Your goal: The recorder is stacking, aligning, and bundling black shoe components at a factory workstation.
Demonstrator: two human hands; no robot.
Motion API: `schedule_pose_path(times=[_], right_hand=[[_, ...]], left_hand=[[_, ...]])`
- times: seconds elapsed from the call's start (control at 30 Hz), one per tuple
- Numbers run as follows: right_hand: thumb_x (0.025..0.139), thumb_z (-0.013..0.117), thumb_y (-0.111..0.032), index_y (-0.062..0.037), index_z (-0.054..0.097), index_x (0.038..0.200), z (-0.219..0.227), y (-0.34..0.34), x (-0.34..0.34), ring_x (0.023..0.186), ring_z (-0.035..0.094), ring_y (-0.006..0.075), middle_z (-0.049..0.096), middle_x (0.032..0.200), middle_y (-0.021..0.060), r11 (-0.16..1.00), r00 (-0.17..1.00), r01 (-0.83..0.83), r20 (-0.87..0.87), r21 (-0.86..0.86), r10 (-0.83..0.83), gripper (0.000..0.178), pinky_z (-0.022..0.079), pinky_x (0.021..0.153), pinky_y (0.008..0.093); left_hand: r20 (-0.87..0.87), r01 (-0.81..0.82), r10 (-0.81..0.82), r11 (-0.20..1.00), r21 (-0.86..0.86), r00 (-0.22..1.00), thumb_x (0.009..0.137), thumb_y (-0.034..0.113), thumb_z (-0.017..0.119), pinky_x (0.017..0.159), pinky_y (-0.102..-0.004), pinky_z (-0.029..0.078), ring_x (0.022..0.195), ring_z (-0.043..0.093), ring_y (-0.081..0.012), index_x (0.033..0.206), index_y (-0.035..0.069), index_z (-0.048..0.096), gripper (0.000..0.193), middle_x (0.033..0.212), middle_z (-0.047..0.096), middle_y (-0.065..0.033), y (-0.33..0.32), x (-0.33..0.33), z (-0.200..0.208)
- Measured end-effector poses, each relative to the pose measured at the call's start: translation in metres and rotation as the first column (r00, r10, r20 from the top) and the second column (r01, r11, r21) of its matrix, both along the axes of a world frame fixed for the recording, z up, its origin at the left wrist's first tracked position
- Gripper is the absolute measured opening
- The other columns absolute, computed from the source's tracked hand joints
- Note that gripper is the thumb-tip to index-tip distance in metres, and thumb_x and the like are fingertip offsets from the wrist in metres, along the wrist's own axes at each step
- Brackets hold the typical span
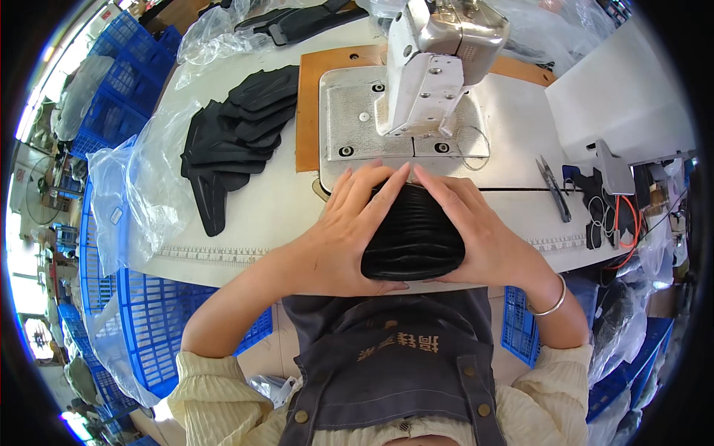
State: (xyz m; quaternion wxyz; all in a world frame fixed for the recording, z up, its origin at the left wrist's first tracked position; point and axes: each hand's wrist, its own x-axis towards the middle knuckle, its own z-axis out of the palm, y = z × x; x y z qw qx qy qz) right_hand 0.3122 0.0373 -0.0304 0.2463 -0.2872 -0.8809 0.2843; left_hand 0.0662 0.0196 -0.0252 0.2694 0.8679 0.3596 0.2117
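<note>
Both my hands cup a stack of black ribbed pieces point(413, 238) at the table's near edge, just in front of the sewing machine point(435, 63). My left hand point(343, 234) wraps the stack's left side with fingers stretched over its top. My right hand point(476, 230) presses the right side, and the fingertips of both hands nearly meet above it. A silver bangle point(550, 303) circles my right wrist. The machine's metal bed plate point(357, 119) lies just beyond my fingertips.
A fanned pile of black cut pieces point(234, 134) lies on clear plastic at the left. Thread snips point(554, 186) rest right of the machine, near orange and black cables point(621, 223). Blue plastic crates point(160, 316) stand around the white table point(275, 208). More black parts in plastic point(297, 22) lie at the back.
</note>
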Motion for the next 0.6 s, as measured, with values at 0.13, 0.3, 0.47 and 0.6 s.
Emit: schedule_pose_path(times=[0.13,0.3,0.47,0.6], right_hand=[[0.059,0.090,-0.014,-0.0031,0.024,0.155,0.004,-0.019,0.001,0.132,0.042,0.0399,0.043,0.143,0.0199,0.959,0.951,0.243,0.158,0.144,-0.265,0.117,0.038,0.109,0.0464],[0.057,0.090,-0.013,-0.0043,0.023,0.155,-0.011,-0.024,0.008,0.143,0.030,0.0425,0.031,0.154,0.0233,0.970,0.968,0.234,0.077,0.067,-0.239,0.119,0.032,0.116,0.0489],[0.058,0.090,-0.018,-0.0056,0.019,0.157,0.001,-0.030,-0.003,0.147,0.015,0.0504,0.016,0.161,0.0243,0.984,0.977,0.175,0.123,0.027,-0.177,0.122,0.024,0.118,0.0558],[0.064,0.088,-0.025,-0.0058,0.017,0.157,0.010,-0.023,0.005,0.147,0.009,0.0533,0.010,0.162,0.0247,0.995,0.977,0.092,0.198,-0.024,-0.086,0.119,0.020,0.119,0.0584]], left_hand=[[-0.005,-0.036,0.036,0.999,0.017,0.999,0.065,0.030,0.090,0.116,-0.0487,0.028,0.143,0.029,-0.0430,0.156,0.000,0.019,0.119,0.154,0.028,-0.0233,-0.009,0.002,-0.007],[0.068,-0.107,0.098,0.984,0.144,0.993,0.065,0.034,0.089,0.112,-0.0520,0.032,0.135,0.038,-0.0438,0.151,-0.002,0.029,0.111,0.144,0.038,-0.0250,-0.012,0.005,-0.018],[0.044,-0.194,0.189,0.969,0.154,0.981,0.062,0.041,0.089,0.111,-0.0576,0.030,0.135,0.037,-0.0449,0.153,0.002,0.027,0.118,0.143,0.037,-0.0257,-0.017,0.019,-0.014],[-0.130,-0.214,0.233,0.966,0.143,0.964,0.060,0.046,0.089,0.110,-0.0617,0.029,0.133,0.037,-0.0441,0.155,0.003,0.024,0.123,0.142,0.036,-0.0251,-0.024,0.024,-0.004]])
